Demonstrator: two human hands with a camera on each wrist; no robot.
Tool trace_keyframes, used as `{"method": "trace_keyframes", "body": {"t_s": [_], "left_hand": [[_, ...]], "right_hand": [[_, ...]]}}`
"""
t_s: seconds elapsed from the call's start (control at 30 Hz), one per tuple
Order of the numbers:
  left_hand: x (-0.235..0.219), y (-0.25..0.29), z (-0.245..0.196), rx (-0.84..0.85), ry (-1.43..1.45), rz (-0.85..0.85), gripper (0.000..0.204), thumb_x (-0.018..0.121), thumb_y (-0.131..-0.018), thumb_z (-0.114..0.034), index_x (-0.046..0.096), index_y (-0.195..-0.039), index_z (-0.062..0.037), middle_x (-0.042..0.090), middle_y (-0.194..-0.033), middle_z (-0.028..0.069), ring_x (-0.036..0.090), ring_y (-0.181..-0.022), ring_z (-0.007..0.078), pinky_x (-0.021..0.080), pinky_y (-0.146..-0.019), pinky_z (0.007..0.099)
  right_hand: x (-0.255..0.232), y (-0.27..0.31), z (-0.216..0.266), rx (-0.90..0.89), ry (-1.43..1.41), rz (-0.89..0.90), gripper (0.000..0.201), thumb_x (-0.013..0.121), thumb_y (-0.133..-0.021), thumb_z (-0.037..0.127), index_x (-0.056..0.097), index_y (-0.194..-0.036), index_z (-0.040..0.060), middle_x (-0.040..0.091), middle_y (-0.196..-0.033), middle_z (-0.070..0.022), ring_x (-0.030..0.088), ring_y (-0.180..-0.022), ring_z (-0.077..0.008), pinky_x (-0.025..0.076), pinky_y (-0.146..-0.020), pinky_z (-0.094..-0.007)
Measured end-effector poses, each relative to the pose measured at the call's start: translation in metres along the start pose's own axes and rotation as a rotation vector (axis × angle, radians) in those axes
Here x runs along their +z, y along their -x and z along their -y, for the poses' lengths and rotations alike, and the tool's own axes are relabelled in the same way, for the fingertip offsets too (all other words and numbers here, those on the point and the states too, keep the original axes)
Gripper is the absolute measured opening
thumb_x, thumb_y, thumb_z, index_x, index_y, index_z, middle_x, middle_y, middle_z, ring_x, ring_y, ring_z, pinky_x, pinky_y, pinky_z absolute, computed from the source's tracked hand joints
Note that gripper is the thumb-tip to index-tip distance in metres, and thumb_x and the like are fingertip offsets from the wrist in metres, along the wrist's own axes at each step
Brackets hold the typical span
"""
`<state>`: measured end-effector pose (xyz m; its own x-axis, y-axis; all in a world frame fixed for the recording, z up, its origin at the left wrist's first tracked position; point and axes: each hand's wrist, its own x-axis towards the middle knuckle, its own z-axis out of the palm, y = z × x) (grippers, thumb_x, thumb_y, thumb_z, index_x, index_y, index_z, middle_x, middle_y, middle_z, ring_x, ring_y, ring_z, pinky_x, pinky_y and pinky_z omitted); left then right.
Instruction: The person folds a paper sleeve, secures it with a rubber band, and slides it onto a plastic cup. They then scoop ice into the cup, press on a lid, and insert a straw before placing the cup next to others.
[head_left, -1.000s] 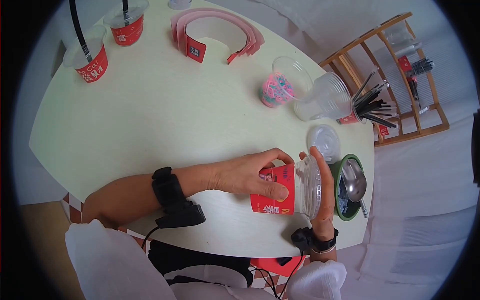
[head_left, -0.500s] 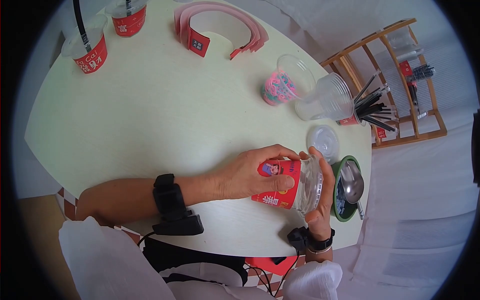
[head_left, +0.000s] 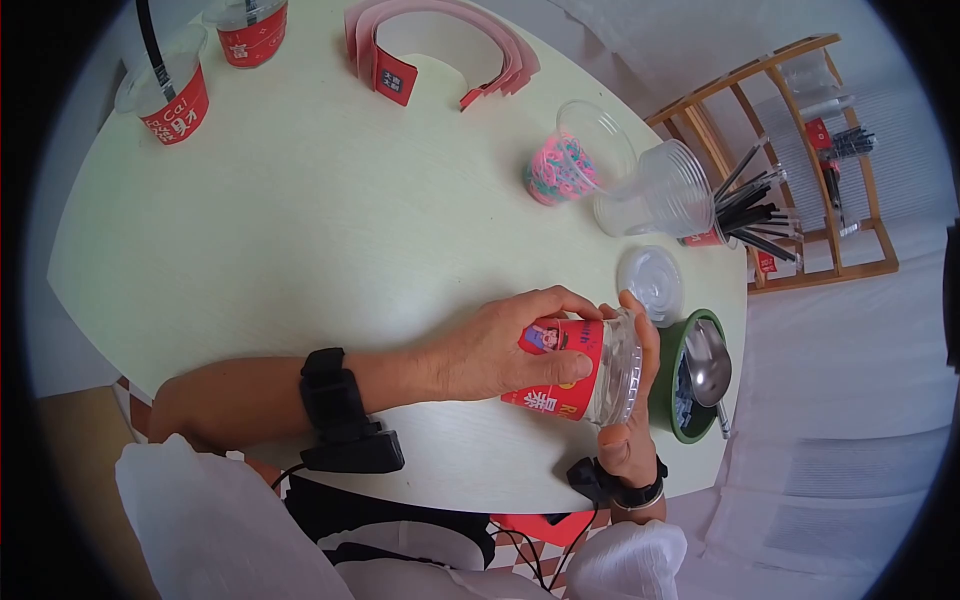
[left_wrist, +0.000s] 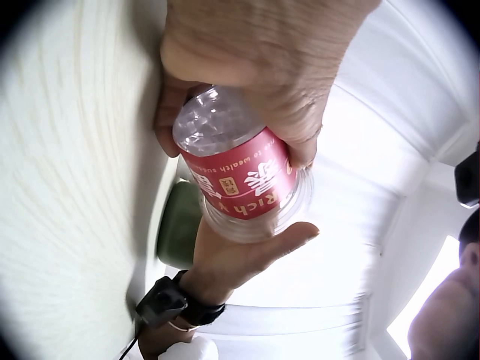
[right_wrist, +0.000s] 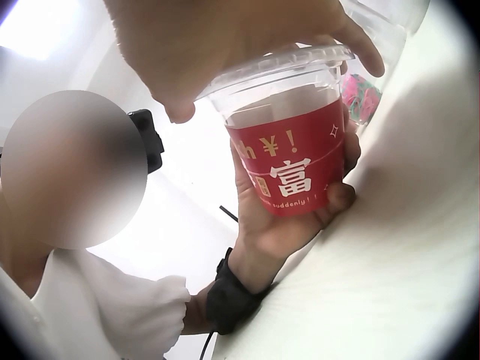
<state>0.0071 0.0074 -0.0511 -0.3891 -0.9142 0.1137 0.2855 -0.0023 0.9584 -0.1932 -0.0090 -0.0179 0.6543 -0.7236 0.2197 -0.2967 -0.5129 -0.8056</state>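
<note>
A clear plastic cup with a red printed paper sleeve [head_left: 560, 398] lies tilted on its side just over the near table. My left hand [head_left: 490, 345] grips it around the sleeve, thumb across the front and fingers behind. A clear lid [right_wrist: 285, 64] covers the cup's wide mouth, which faces right. Against that lid my right hand [head_left: 642, 425] presses with its palm, the fingers straight along it and the thumb held out past the rim, as the left wrist view shows.
Right of the hands stands a green bowl [head_left: 678, 415] with a metal scoop [head_left: 708, 375]. Behind it are a loose clear lid [head_left: 651, 285], stacked clear cups [head_left: 665, 190], black straws [head_left: 750, 213] and a cup of pink-green bits [head_left: 558, 172]. Red sleeves [head_left: 470, 30] fan out farther back; two finished-looking cups [head_left: 180, 115] stand far left.
The cup has turned a little within the left hand's grip, showing more of the printed figure. The right palm has settled flatter on the lid, its thumb now beside the rim.
</note>
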Motion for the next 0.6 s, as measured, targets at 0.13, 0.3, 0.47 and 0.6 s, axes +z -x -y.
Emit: {"method": "trace_keyframes", "body": {"t_s": [0.13, 0.3, 0.47, 0.6], "left_hand": [[0.0, 0.0, 0.001, 0.012, -0.001, 0.003, 0.066, 0.065, -0.082, -0.049, 0.044, -0.125, -0.0028, 0.05, -0.119, 0.0116, 0.047, -0.117, 0.0214, 0.036, -0.1, 0.0339], [-0.002, -0.002, 0.0, -0.035, 0.046, 0.039, 0.079, 0.07, -0.076, -0.05, 0.038, -0.13, -0.0026, 0.047, -0.123, 0.0132, 0.046, -0.119, 0.0215, 0.038, -0.1, 0.0345], [0.001, -0.001, 0.0, -0.072, -0.111, 0.107, 0.09, 0.082, -0.065, -0.028, 0.032, -0.135, -0.0014, 0.046, -0.125, 0.0152, 0.049, -0.113, 0.0219, 0.046, -0.09, 0.0318], [-0.003, -0.002, -0.004, -0.145, -0.125, 0.171, 0.085, 0.078, -0.07, -0.031, 0.033, -0.134, 0.0011, 0.05, -0.12, 0.0135, 0.052, -0.108, 0.0199, 0.047, -0.088, 0.0309]], "right_hand": [[0.0, 0.0, 0.0, -0.017, 0.041, 0.009, 0.099, 0.043, -0.078, 0.074, 0.013, -0.145, 0.0071, 0.013, -0.144, -0.0268, 0.022, -0.132, -0.0386, 0.022, -0.106, -0.05], [-0.005, -0.002, -0.004, -0.009, 0.017, -0.005, 0.098, 0.047, -0.078, 0.072, 0.018, -0.143, 0.0046, 0.019, -0.144, -0.0244, 0.025, -0.132, -0.0362, 0.024, -0.106, -0.0474], [-0.01, -0.003, 0.009, 0.122, -0.068, -0.063, 0.105, 0.047, -0.072, 0.079, 0.028, -0.142, 0.0026, 0.03, -0.143, -0.0189, 0.033, -0.13, -0.0301, 0.027, -0.105, -0.0438], [-0.005, -0.003, 0.008, 0.08, -0.018, -0.126, 0.112, 0.037, -0.068, 0.086, 0.027, -0.142, 0.0018, 0.029, -0.144, -0.0186, 0.032, -0.131, -0.0295, 0.027, -0.105, -0.0443]]}}
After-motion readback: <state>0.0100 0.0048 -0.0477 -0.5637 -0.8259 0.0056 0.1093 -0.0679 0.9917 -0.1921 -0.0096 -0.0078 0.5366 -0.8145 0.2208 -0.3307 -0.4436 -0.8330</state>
